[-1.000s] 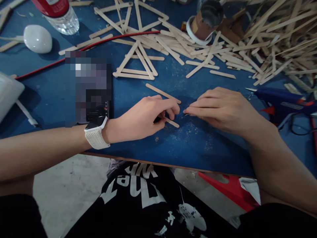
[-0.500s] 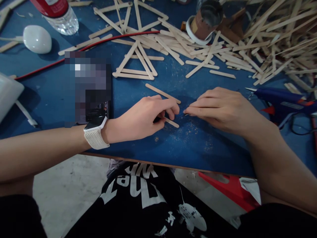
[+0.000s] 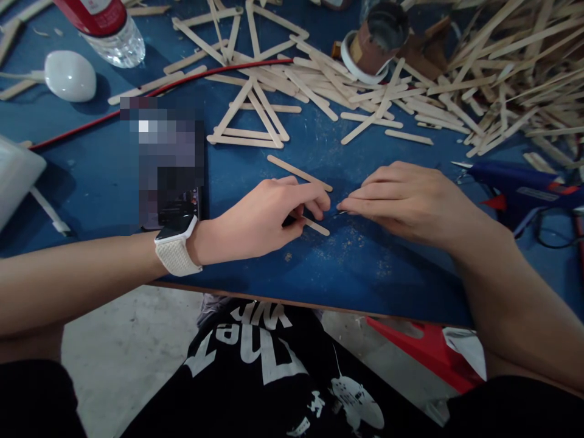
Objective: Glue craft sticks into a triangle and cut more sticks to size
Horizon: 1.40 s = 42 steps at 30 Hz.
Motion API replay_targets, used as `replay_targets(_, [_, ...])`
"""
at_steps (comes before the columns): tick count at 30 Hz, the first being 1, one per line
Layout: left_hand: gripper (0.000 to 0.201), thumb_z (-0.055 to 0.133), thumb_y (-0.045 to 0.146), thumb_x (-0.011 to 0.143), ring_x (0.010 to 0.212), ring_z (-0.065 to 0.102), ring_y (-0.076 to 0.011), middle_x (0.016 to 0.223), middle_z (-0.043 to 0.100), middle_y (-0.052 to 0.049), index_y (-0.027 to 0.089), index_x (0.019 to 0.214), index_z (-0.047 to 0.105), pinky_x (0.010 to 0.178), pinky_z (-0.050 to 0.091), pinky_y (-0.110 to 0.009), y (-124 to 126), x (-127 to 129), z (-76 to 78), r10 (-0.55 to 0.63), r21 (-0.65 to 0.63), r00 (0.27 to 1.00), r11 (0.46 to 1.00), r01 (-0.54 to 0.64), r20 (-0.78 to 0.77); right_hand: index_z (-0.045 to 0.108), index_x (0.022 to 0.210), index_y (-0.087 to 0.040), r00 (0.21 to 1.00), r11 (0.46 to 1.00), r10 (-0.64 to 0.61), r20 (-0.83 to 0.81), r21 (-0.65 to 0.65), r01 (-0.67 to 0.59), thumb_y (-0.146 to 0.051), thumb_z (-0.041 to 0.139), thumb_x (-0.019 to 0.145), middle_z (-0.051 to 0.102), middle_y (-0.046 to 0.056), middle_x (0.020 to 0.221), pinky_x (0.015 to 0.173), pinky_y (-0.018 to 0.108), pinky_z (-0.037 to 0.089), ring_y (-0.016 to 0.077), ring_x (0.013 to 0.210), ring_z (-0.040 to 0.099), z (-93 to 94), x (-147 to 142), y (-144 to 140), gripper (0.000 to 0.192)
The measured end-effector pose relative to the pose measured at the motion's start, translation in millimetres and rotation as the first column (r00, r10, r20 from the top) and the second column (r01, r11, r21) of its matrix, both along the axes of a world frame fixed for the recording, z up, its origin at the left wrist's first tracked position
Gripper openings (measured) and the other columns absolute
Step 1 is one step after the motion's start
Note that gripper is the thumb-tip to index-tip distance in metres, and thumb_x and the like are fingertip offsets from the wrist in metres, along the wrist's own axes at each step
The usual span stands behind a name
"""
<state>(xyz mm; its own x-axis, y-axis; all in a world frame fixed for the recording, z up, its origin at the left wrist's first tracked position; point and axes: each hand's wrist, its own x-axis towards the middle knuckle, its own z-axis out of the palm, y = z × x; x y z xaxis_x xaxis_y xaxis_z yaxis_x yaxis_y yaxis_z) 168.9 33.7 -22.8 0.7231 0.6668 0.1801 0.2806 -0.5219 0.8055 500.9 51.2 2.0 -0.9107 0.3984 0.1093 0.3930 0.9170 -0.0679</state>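
Qty 1 wooden stick (image 3: 318, 227), near ctr., pinched in curled L hand (image 3: 274, 212). Prob. light, stiff, snap-prone; best held by flat faces, mid-length. In bunched R hand (image 3: 406, 196): thin item (image 3: 342, 212), unidentif.

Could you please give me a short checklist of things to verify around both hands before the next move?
1. Left hand holding the near stick: ok, one end shows.
2. Right hand pinching the thin piece: cannot tell, only its tip shows.
3. Far stick lying flat, just beyond the left hand: ok.
4. Glue gun apart from the right hand: ok, it lies to the right.
5. Glue gun hot or cold: cannot tell.
6. Phone fully uncovered: not ok, the watch overlaps its lower end in view.
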Motion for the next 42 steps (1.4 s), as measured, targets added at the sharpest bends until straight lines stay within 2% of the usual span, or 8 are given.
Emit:
replay_targets(4, [0.04, 0.067, -0.007, 0.103, 0.113, 0.089, -0.0181, 0.12, 0.094, -0.002, 0.02, 0.129, 0.082, 0.096, 0.071, -0.029, 0, 0, -0.3, 0.0, -0.004, 1.0, 1.0, 0.0, 0.0, 0.083, 0.134, -0.023, 0.997, 0.998, 0.056, -0.061, 0.041, -0.053, -0.011, 0.063, 0.124, 0.094, 0.009, 0.121, 0.084, 0.042, 0.062, 0.024, 0.106, 0.081, -0.3, -5, 0, 0.026])
replay_targets(10, [0.043, 0.067, -0.01, 0.101, 0.111, 0.09, -0.0178, 0.115, 0.094, -0.002, 0.021, 0.127, 0.082, 0.097, 0.072, -0.028, 0, 3, -1.0, 0.005, 0.005, 1.0, 1.0, -0.005, 0.018, 0.084, 0.133, -0.029, 0.998, 1.0, 0.006, -0.055, 0.019, -0.005, -0.015, 0.061, 0.126, 0.093, 0.003, 0.116, 0.085, 0.041, 0.063, 0.0227, 0.106, 0.082, -3.6, -6, -2, 0.027])
replay_targets(14, [0.043, 0.067, -0.011, 0.1, 0.107, 0.089, -0.0165, 0.114, 0.093, -0.002, 0.019, 0.125, 0.082, 0.094, 0.071, -0.025, 1, 3, -1.1, 0.0, 0.004, 0.999, 1.0, 0.0, 0.036, 0.085, 0.14, -0.032, 0.998, 1.0, -0.005, -0.07, -0.028, 0.003, -0.017, 0.063, 0.124, 0.093, 0.002, 0.118, 0.09, 0.042, 0.064, 0.0245, 0.108, 0.083, -11.1, -1, -1, 0.032])
replay_targets(19, [0.043, 0.067, -0.012, 0.097, 0.105, 0.088, -0.0153, 0.112, 0.093, -0.001, 0.019, 0.124, 0.082, 0.091, 0.07, -0.023, 2, 4, -0.7, -0.005, 0.008, 0.999, 1.0, 0.005, 0.035, 0.083, 0.146, -0.034, 0.997, 1.0, -0.009, -0.071, -0.002, 0.009, -0.022, 0.064, 0.125, 0.093, 0.002, 0.121, 0.093, 0.041, 0.064, 0.0246, 0.111, 0.084, -18.2, 2, 1, 0.031])
replay_targets(25, [0.044, 0.066, -0.013, 0.098, 0.108, 0.088, -0.0157, 0.114, 0.093, -0.002, 0.017, 0.127, 0.081, 0.092, 0.07, -0.024, 2, 4, 0.6, -0.03, 0.003, 0.999, 1.0, 0.03, 0.032, 0.078, 0.137, -0.025, 0.979, 0.997, 0.047, -0.197, 0.074, -0.033, -0.016, 0.077, 0.12, 0.092, 0.006, 0.122, 0.083, 0.038, 0.063, 0.0207, 0.1, 0.082, -14.7, -6, 1, 0.019])
replay_targets(28, [0.044, 0.065, -0.013, 0.1, 0.109, 0.088, -0.0163, 0.115, 0.093, -0.002, 0.018, 0.126, 0.081, 0.092, 0.07, -0.025, 2, 4, 0.5, -0.032, 0.0, 0.999, 0.999, 0.032, 0.021, 0.078, 0.134, -0.022, 0.961, 0.998, 0.059, -0.269, 0.045, -0.049, -0.017, 0.087, 0.114, 0.091, 0.006, 0.116, 0.084, 0.036, 0.067, 0.0211, 0.099, 0.081, -12.1, -10, 2, 0.022])
replay_targets(36, [0.046, 0.065, -0.015, 0.097, 0.108, 0.088, -0.0158, 0.117, 0.093, -0.002, 0.017, 0.125, 0.081, 0.092, 0.07, -0.024, 2, 3, -0.9, -0.022, 0.008, 0.999, 1.0, 0.022, 0.046, 0.084, 0.122, -0.021, 0.962, 0.993, 0.073, -0.264, -0.074, -0.095, -0.018, 0.081, 0.119, 0.093, 0.005, 0.11, 0.077, 0.036, 0.067, 0.0207, 0.095, 0.083, -3.9, -18, 11, 0.006])
replay_targets(42, [0.042, 0.068, -0.013, 0.096, 0.105, 0.088, -0.0162, 0.112, 0.092, -0.002, 0.018, 0.119, 0.082, 0.092, 0.069, -0.025, 2, 4, 0.4, 0.002, 0.019, 1.0, 1.0, -0.003, 0.019, 0.087, 0.126, -0.026, 0.962, 0.987, 0.051, -0.267, -0.133, -0.089, -0.021, 0.081, 0.119, 0.092, 0.001, 0.111, 0.083, 0.034, 0.068, 0.0208, 0.098, 0.084, -12.1, -16, 11, 0.011])
